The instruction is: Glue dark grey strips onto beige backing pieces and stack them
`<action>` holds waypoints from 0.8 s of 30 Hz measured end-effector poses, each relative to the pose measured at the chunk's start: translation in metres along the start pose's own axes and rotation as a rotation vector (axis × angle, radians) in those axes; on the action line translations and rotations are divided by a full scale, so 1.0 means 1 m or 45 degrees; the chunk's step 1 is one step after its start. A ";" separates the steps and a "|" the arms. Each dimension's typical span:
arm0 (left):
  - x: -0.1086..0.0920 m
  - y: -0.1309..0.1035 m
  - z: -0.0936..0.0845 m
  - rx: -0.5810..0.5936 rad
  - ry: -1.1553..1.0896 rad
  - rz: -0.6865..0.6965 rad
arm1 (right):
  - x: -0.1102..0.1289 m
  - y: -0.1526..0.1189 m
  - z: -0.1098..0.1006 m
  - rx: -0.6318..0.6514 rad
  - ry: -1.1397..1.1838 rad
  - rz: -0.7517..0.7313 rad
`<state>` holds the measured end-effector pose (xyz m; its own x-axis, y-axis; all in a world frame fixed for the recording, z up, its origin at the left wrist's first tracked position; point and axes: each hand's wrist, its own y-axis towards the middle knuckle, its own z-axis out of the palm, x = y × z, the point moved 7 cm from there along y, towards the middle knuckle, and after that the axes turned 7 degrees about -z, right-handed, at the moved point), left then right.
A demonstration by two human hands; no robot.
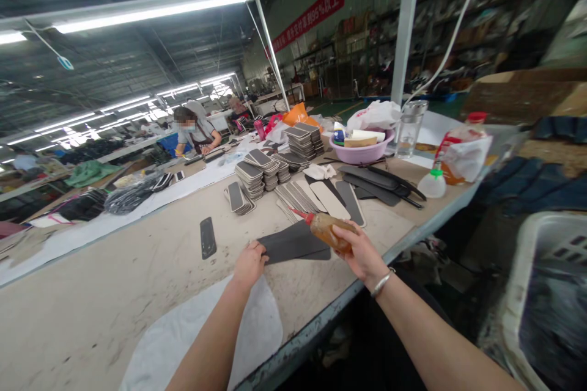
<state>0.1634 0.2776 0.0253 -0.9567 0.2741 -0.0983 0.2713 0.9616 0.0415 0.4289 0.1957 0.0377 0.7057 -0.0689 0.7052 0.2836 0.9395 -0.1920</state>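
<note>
My right hand [360, 250] is wrapped round a squeeze bottle [328, 229] of amber liquid, probably glue, with a red nozzle. The bottle is tilted, its tip pointing left above the table. Under it lie dark flat sheets [293, 243], overlapping one another. At their left end my left hand [251, 264] has its fingers curled on the edge; the fingertips are partly hidden. A single dark rounded strip [208, 238] lies farther left. Beyond the sheets are a fanned row of pale strips [300, 197] and a larger pale rounded piece [328, 199].
Stacks of dark-topped strips [260, 162] stand mid-table. Behind them are a purple basin [360, 151], a glass [409, 131], a small green-capped bottle [431, 184] and a red-capped jug [461, 153]. White cloth [259, 311] lies in front. A co-worker [198, 131] sits across the table.
</note>
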 end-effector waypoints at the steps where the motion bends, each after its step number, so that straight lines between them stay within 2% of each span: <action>1: -0.001 0.000 0.001 -0.002 0.017 -0.008 | 0.000 0.000 -0.001 -0.005 0.002 -0.001; 6: -0.007 -0.004 0.001 -0.029 0.071 -0.027 | -0.001 0.002 -0.003 -0.010 0.013 -0.006; 11: -0.007 -0.024 -0.024 -0.058 0.053 -0.059 | 0.003 0.001 -0.004 0.003 0.007 0.001; 14: 0.007 -0.058 -0.043 -0.033 0.023 -0.110 | 0.008 -0.001 -0.003 0.014 0.003 -0.009; 17: 0.032 -0.108 -0.050 0.046 -0.024 -0.248 | 0.010 -0.006 -0.001 0.031 -0.022 0.012; 21: 0.060 -0.174 -0.030 0.181 -0.081 -0.482 | 0.002 -0.019 0.008 0.151 -0.133 0.038; 24: 0.070 -0.206 -0.014 0.139 -0.222 -0.583 | -0.011 -0.033 0.021 0.305 -0.303 -0.002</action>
<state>0.0386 0.0981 0.0234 -0.9508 -0.1871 -0.2469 -0.1539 0.9770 -0.1478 0.3977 0.1728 0.0505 0.5261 -0.0166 0.8503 0.1040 0.9936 -0.0450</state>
